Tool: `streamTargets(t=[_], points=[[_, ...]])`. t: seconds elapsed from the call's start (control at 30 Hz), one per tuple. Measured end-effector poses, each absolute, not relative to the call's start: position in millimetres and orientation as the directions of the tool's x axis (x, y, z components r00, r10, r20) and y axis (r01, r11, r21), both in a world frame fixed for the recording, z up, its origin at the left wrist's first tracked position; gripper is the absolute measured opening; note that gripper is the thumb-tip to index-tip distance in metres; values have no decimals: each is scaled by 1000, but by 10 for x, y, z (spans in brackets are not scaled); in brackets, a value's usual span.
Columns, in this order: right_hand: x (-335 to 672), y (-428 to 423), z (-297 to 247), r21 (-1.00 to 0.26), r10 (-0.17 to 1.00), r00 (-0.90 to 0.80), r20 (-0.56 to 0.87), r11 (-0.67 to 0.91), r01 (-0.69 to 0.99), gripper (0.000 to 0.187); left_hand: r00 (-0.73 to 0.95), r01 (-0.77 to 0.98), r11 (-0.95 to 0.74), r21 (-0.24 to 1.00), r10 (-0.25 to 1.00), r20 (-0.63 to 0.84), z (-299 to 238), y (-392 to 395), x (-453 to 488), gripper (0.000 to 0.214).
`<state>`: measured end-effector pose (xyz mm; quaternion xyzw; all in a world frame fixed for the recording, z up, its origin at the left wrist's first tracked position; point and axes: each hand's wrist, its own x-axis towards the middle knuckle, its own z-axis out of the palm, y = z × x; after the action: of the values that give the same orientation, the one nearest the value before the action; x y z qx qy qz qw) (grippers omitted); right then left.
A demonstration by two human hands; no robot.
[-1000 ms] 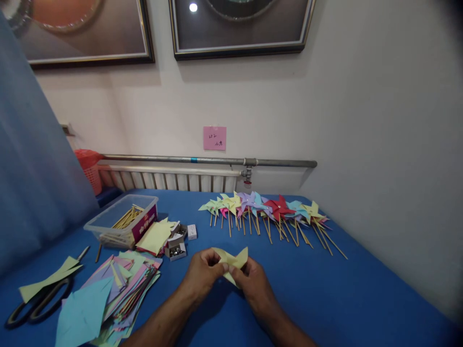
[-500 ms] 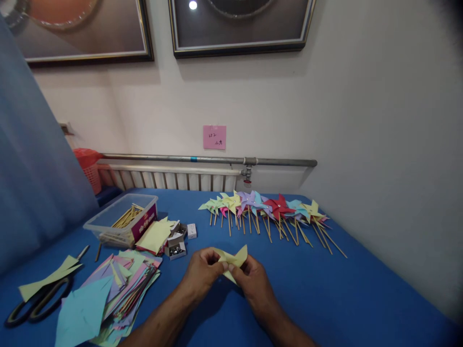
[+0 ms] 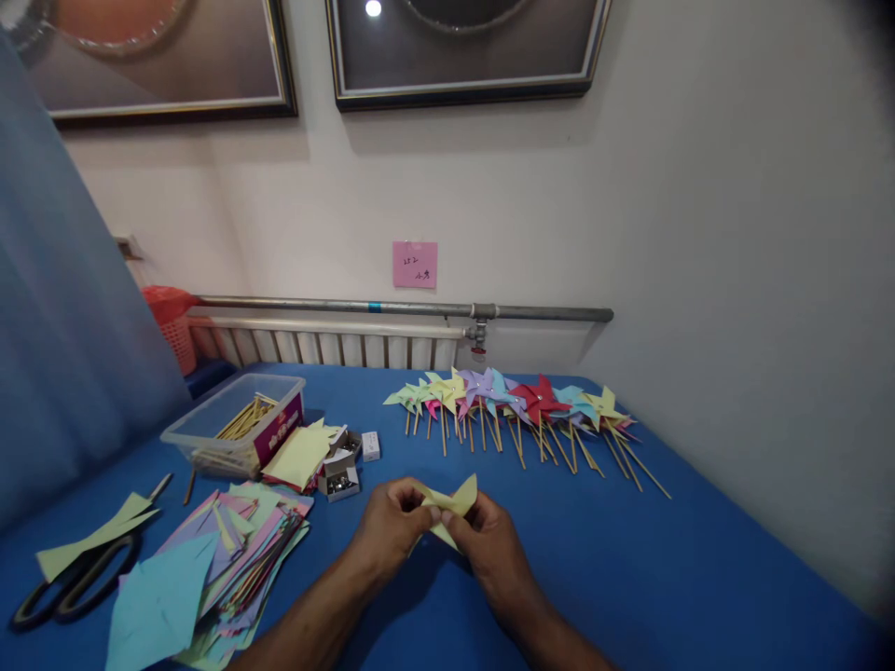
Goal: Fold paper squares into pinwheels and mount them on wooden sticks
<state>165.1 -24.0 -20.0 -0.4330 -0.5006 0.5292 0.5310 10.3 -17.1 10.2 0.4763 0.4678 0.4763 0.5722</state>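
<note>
As I saw it from my end, the left hand [image 3: 390, 524] and the right hand [image 3: 491, 542] both pinched a folded yellow paper [image 3: 462, 499] over the blue table [image 3: 650, 578]; pinwheels [image 3: 482, 385] lay beyond, and scissors [image 3: 78, 582] sat well off to the left.

A corner of the yellow paper [image 3: 451, 500] now peeks out beneath the left hand [image 3: 392, 524].
</note>
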Motion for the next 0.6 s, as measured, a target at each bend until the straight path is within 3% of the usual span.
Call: streamTargets(t=[0.6], points=[[1675,-204,-284,-996,998,-29,58,55,-68,32,110,-116,73,991,992,-61,52,-168,116,33]])
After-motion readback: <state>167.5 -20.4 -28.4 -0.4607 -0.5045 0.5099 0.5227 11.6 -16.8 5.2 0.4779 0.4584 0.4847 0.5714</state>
